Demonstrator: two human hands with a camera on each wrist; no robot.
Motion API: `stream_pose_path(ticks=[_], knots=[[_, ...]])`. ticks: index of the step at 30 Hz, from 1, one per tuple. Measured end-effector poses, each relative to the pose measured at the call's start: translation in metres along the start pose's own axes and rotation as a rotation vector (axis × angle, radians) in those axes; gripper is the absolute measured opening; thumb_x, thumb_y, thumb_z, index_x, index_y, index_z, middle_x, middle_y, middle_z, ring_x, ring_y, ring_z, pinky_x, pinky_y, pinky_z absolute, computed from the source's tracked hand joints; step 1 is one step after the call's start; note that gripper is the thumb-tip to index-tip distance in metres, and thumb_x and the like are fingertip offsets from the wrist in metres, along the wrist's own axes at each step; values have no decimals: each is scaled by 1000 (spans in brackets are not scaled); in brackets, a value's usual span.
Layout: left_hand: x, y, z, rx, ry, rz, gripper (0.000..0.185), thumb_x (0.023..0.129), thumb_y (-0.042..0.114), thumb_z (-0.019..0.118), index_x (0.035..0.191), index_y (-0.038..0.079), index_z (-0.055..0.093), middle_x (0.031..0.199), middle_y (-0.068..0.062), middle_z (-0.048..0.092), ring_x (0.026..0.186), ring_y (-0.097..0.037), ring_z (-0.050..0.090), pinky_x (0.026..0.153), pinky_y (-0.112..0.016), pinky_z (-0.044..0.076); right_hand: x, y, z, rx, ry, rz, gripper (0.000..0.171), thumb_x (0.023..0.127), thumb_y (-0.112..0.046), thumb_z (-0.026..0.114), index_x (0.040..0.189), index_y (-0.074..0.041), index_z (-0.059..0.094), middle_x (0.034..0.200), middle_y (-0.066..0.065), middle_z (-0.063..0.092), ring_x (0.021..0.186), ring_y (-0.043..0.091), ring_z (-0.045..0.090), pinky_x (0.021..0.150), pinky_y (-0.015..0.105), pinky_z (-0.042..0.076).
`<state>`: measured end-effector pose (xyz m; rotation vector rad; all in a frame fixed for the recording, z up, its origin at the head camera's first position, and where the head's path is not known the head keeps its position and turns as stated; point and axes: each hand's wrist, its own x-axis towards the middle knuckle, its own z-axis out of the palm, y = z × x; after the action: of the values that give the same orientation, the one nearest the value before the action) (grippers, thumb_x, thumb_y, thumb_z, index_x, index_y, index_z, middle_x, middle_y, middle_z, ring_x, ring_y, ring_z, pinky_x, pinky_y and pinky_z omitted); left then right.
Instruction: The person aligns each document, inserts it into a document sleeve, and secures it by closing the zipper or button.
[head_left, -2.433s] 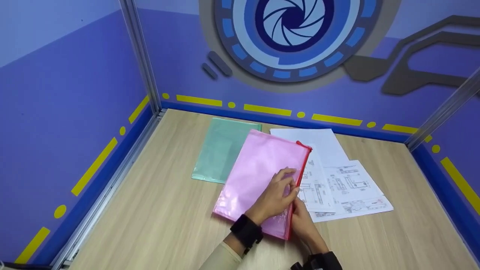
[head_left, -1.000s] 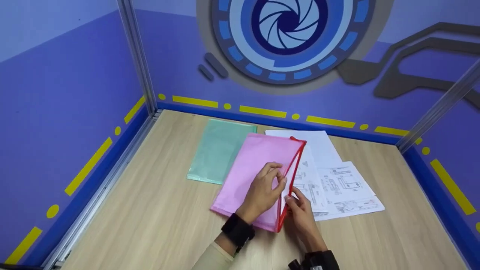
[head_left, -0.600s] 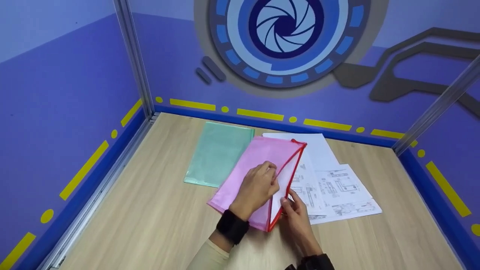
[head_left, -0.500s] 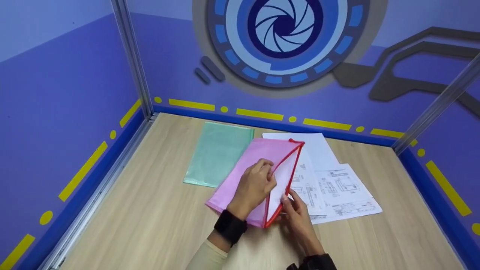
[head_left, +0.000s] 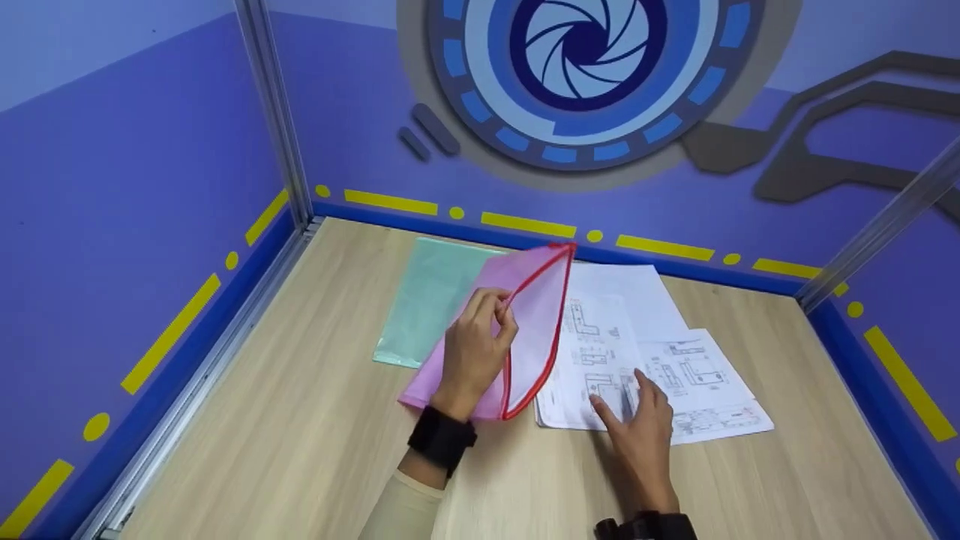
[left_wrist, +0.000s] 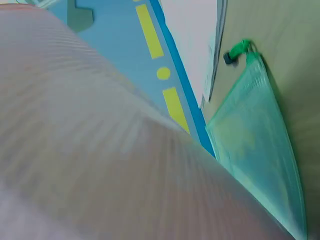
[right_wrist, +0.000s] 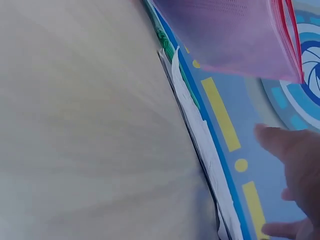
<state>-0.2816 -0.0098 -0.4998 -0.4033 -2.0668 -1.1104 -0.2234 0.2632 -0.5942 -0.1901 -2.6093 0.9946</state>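
Observation:
A pink mesh zip pouch (head_left: 536, 315) with a red zipper edge stands tilted up off the wooden table (head_left: 300, 420), its mouth gaping toward the right. My left hand (head_left: 501, 309) pinches the pouch's upper lip and holds it lifted. My right hand (head_left: 621, 395) lies with fingers straight on the top printed sheet of a spread of drawing papers (head_left: 675, 360) beside the pouch. The right wrist view shows the pouch (right_wrist: 235, 35) overhead, the paper stack's edge (right_wrist: 200, 135) and my right fingertips (right_wrist: 292, 147). Blurred pouch fabric (left_wrist: 100, 160) fills the left wrist view.
A green mesh pouch (head_left: 427, 300) lies flat at the back left, partly under the pink one; its zipper pull (left_wrist: 236, 51) shows in the left wrist view. Purple booth walls (head_left: 135, 187) with metal posts close the table on three sides.
My left hand raised the pouch's upper lip and swung it left, widening the mouth. My right hand let go of the lower zipper edge and moved right onto the printed sheets.

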Motion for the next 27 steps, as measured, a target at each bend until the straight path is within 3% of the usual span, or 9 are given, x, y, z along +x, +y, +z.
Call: stream_pose_path(ticks=[4,7,10,14,17,22,27], knots=[[2,-3,-4,-15,20,-38,7,99,8,65,93,8,65,117,-4,70,86,-12,67,65,-27,56,-1,2,3,-77,-103,-12,102,87,-45,87,160,5,36,162,39,28,151,56,25,122,65,20],[1,-5,-6,-23,4,-64,10,100,9,64,91,9,63,117,-4,70,88,-13,68,66,-26,57,-3,2,5,-195,-110,-14,104,86,-47,87,158,8,37,161,43,24,151,59,21,121,68,18],[1,-7,-6,-27,-11,-75,11,101,9,64,90,9,62,117,-5,70,89,-14,69,68,-26,57,-3,4,3,-297,-101,56,105,86,-49,86,157,11,36,160,46,23,150,62,18,119,74,15],[2,-9,-7,-15,-11,-85,11,100,8,65,90,9,61,116,-4,70,89,-14,68,67,-27,56,0,6,1,-332,-157,141,105,89,-52,82,158,11,33,161,44,21,151,62,13,117,78,10],[2,-10,-8,-10,-11,-97,10,100,9,65,90,9,61,115,-4,70,89,-14,67,69,-28,57,3,7,1,-323,-179,150,106,89,-52,82,158,11,33,161,43,23,152,61,12,117,78,8],[2,-10,-9,-13,-30,-116,11,101,10,65,90,9,61,115,-4,70,92,-15,68,73,-30,58,3,7,-1,-298,-108,113,107,83,-42,90,156,14,35,156,43,31,149,60,22,117,74,19],[2,-11,-7,-19,-51,-138,12,100,10,64,88,10,60,117,-3,70,97,-15,70,75,-32,59,0,6,-4,-273,-19,97,113,75,-35,97,156,13,35,141,42,41,130,58,38,101,69,37]])
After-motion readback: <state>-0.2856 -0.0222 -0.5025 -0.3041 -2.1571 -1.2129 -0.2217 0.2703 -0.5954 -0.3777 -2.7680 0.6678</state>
